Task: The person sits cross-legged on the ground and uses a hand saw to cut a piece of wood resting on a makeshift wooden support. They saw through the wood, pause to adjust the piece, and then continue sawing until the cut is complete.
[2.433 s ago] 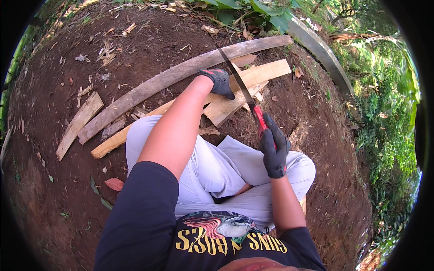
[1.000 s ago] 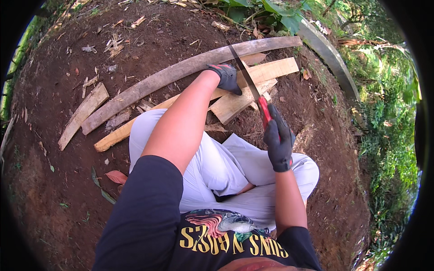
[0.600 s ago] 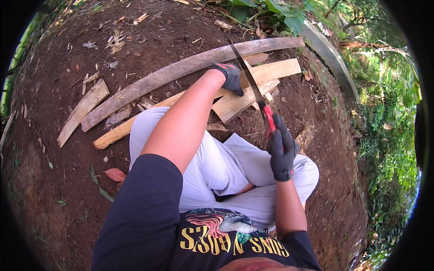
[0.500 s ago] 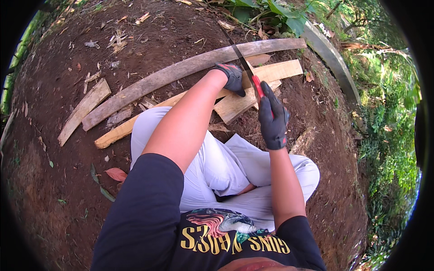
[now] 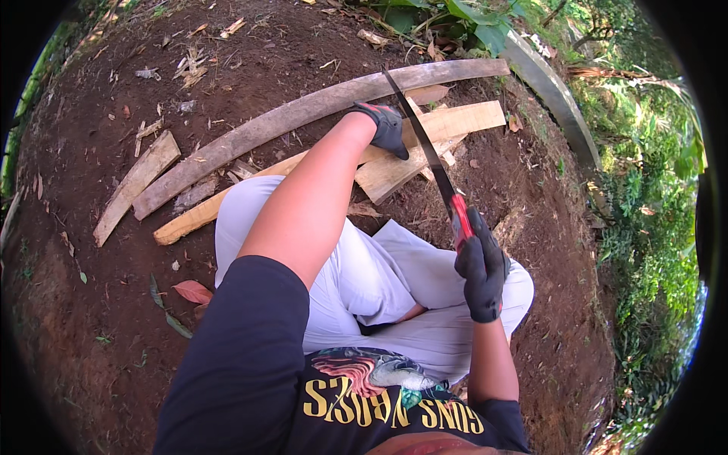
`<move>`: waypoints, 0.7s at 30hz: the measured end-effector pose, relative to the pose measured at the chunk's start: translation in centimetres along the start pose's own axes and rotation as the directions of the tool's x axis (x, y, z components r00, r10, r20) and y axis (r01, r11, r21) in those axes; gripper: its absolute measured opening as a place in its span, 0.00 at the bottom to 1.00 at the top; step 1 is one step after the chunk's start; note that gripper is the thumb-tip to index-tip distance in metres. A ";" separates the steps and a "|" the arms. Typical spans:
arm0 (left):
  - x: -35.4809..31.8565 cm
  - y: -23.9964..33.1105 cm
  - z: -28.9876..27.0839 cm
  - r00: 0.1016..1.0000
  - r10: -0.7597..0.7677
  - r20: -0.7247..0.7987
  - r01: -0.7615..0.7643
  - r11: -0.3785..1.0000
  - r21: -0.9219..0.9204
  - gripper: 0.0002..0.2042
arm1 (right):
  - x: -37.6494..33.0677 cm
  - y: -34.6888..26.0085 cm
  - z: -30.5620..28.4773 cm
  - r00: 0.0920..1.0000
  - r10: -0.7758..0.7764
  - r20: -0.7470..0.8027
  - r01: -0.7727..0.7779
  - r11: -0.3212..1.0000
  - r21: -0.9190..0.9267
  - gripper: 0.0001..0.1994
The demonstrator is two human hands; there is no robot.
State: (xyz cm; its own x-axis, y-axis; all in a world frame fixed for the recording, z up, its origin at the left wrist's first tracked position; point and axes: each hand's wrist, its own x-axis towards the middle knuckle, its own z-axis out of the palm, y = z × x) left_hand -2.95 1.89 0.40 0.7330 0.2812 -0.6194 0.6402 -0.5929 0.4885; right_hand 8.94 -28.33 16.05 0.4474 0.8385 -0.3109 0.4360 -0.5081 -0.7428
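Note:
My right hand (image 5: 481,271), in a black glove, grips the red handle of a hand saw (image 5: 425,148). The dark blade slants up and left across a pale wooden plank (image 5: 447,125) lying on the bare soil. My left hand (image 5: 387,129), also in a black glove, presses down on that plank just left of the blade. A long curved grey slab of wood (image 5: 303,117) lies just beyond the plank. I sit on the ground in white trousers with my knees under my arms.
A short flat board (image 5: 135,186) lies at the left on the brown soil, with wood chips and dry leaves about. A grey concrete edge (image 5: 550,91) runs along the upper right. Green plants cover the right side and top.
My right hand went forward with the saw and has now drawn back toward me, so the blade slid along the cut. My left hand stayed pressed on the plank.

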 end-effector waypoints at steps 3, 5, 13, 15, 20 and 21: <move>0.1 0.3 0.3 1.000 0.004 -0.024 -0.004 1.000 0.007 0.38 | -3.4 0.1 -1.7 1.000 -0.019 -0.024 0.018 0.999 -0.038 0.23; 0.2 0.0 0.6 1.000 0.001 -0.030 -0.002 1.000 -0.006 0.38 | -3.0 -0.7 -1.3 1.000 -0.017 -0.025 0.017 0.999 -0.032 0.23; -0.3 1.2 -0.2 0.999 0.043 0.004 -0.043 0.998 0.043 0.36 | 15.1 1.2 9.9 0.948 -0.287 -0.137 0.294 0.955 0.033 0.20; 0.9 -0.1 1.0 0.992 0.120 -0.036 -0.119 0.993 0.028 0.37 | 17.8 0.5 11.2 0.910 -0.381 -0.163 0.390 0.920 0.027 0.20; -0.2 0.5 -0.6 0.999 0.036 0.018 -0.037 0.999 0.015 0.38 | 14.0 0.2 8.4 0.954 -0.271 -0.127 0.277 0.960 0.039 0.20; -0.4 0.4 -0.5 0.999 0.032 -0.005 -0.032 0.999 0.001 0.38 | 11.8 0.1 7.0 0.976 -0.202 -0.077 0.204 0.979 0.023 0.20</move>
State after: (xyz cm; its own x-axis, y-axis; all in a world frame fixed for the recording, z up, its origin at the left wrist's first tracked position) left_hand -2.86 1.94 1.14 0.7544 0.2661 -0.6001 0.6160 -0.6027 0.5073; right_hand 8.79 -17.10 8.17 0.4091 0.9061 -0.1083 0.4998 -0.3218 -0.8041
